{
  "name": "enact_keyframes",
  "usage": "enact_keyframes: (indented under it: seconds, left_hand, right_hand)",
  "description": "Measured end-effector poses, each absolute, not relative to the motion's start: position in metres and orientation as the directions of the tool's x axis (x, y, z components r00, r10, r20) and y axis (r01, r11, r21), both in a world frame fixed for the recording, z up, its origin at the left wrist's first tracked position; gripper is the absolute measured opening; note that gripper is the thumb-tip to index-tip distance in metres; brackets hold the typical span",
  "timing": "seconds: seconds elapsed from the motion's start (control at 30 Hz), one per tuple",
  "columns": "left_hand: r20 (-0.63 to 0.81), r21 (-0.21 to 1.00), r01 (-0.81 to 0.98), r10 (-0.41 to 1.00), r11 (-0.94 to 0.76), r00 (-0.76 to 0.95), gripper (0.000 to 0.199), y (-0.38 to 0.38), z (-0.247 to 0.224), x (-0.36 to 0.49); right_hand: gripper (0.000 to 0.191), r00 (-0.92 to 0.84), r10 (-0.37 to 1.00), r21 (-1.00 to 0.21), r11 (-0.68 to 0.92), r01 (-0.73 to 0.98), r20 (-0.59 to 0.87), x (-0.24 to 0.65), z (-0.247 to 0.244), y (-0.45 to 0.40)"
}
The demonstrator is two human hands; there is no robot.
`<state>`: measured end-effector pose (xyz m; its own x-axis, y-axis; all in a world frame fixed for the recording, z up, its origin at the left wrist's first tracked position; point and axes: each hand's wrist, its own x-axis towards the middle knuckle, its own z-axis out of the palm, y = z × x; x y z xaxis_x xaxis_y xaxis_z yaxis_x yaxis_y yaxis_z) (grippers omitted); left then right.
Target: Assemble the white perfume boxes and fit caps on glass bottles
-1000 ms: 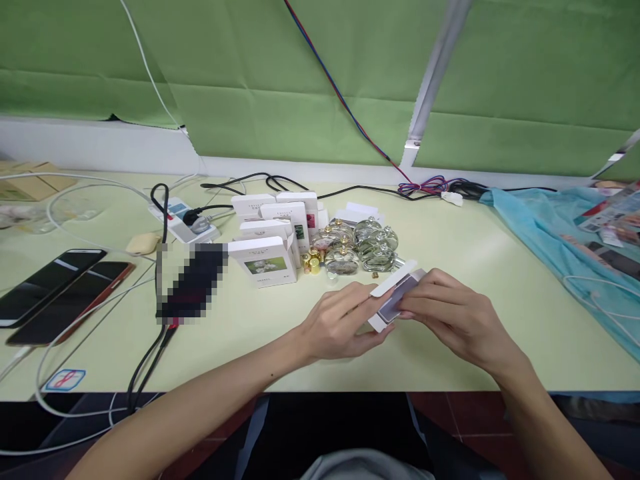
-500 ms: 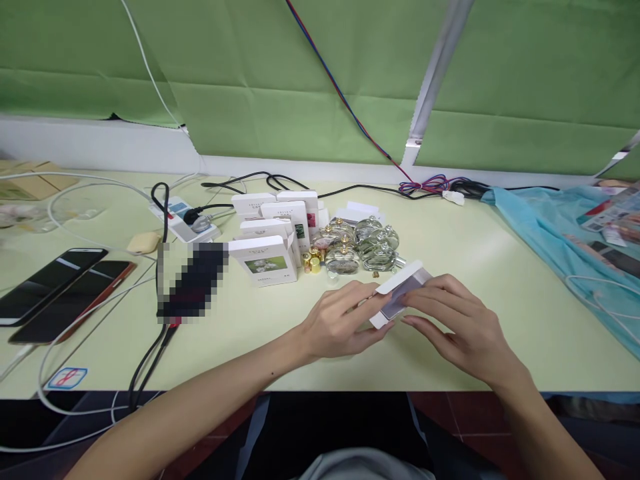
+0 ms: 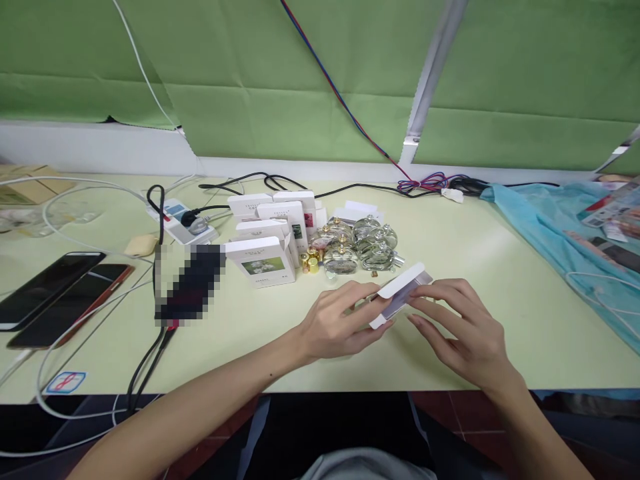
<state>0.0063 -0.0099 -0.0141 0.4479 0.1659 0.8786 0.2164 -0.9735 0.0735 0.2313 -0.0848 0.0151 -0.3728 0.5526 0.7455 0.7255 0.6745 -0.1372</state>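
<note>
Tilted over the front of the table is a small white carton [image 3: 411,275], its end flap raised and a greyish inside showing. My left hand [image 3: 336,319] is closed around the carton's left side. At its right end, the fingertips of my right hand [image 3: 467,333] reach the opening, the thumb held apart below; whether they press on anything inside is hidden. Just beyond my hands, several glass perfume bottles [image 3: 341,259] stand close together. Gold caps [image 3: 313,265] lie beside them. Several upright white perfume boxes [image 3: 261,261] stand to the left.
Two phones [image 3: 50,283] lie at the left with cables across them. A power strip [image 3: 183,225] with plugs sits near a black pixelated object [image 3: 193,283]. Blue plastic sheeting [image 3: 530,220] covers the right end. Black cords [image 3: 360,188] run along the back edge.
My right hand has drawn slightly to the right, its fingertips nearer the carton's edge. My left hand keeps the carton in nearly the same place. The view has shifted a little.
</note>
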Motion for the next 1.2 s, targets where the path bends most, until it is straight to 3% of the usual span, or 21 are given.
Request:
enact_keyframes:
  seconds: [0.4,0.73,0.87,1.07,1.2]
  left_hand:
    - [0.897,0.122,0.241,0.211,-0.963,0.389,0.028,-0.009,-0.011,0.008]
    - [0.865,0.225,0.29,0.328,-0.93,0.38,0.025,-0.008,-0.007,0.007]
    - [0.868,0.228,0.299,0.333,-0.927,0.369,0.03,-0.007,-0.01,0.007]
    - [0.846,0.255,0.286,0.356,-0.924,0.397,0.017,-0.006,-0.009,0.007]
    - [0.827,0.279,0.275,0.376,-0.92,0.419,0.026,-0.007,-0.007,0.006]
  right_hand:
    - [0.033,-0.294,0.582,-0.239,0.667,0.705,0.758,0.222,0.008,-0.082]
    - [0.042,-0.291,0.613,-0.238,0.635,0.735,0.734,0.216,0.006,-0.076]
    - [0.04,-0.291,0.622,-0.241,0.628,0.74,0.727,0.216,0.007,-0.075]
    - [0.031,-0.294,0.646,-0.265,0.624,0.735,0.705,0.212,0.009,-0.072]
    - [0.027,-0.29,0.678,-0.306,0.616,0.726,0.675,0.21,0.01,-0.07]
